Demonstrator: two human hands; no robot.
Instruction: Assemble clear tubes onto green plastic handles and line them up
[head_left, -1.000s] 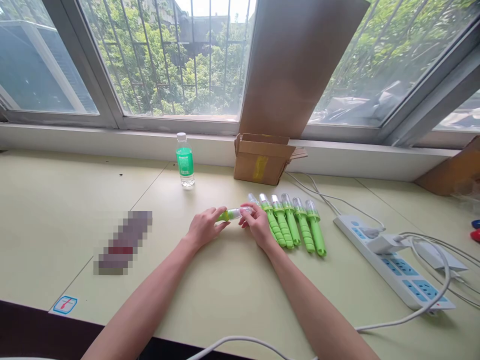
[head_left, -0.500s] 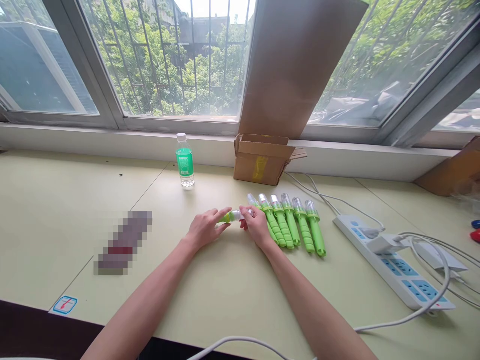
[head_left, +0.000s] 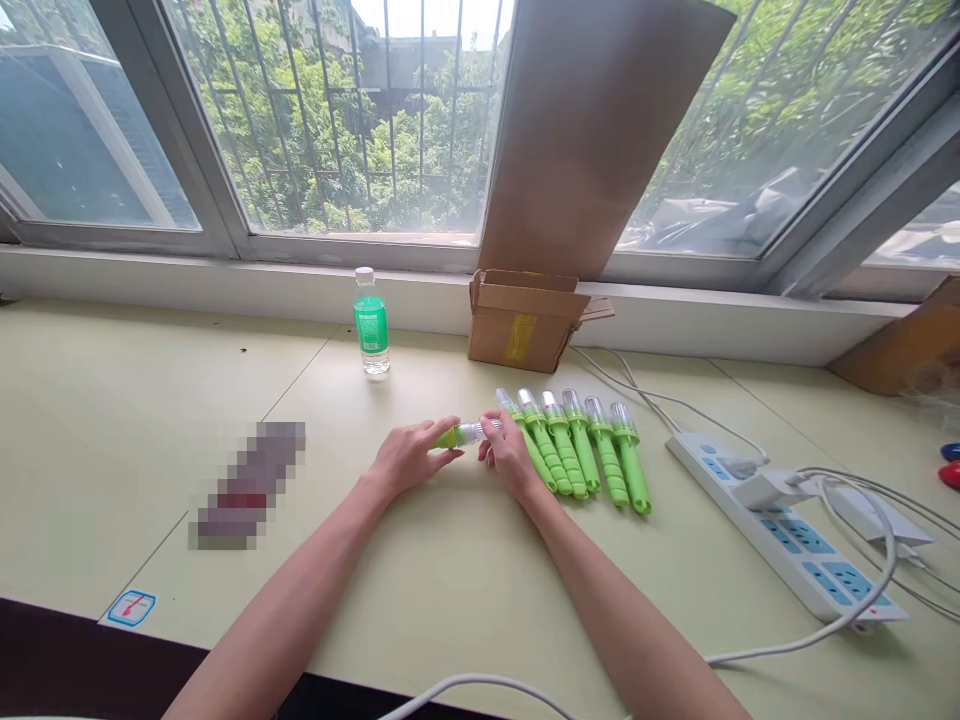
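Between my two hands lies a green stick with a clear ribbed cap, held roughly level just over the table. My left hand grips its green end between thumb and fingers. The clear end is pinched by my right hand, whose fingers hide the tip. Right beside that hand, several more green sticks with clear caps rest side by side in a row, caps pointing away from me. My right hand partly covers the leftmost one.
A water bottle with a green label stands at the back, left of an open cardboard box. On the right is a white power strip with plugs and cables. A blurred-out object lies on the left of the table.
My right hand has shifted very slightly on the clear cap. Both hands keep hold of the stick, and the row beside it has not moved.
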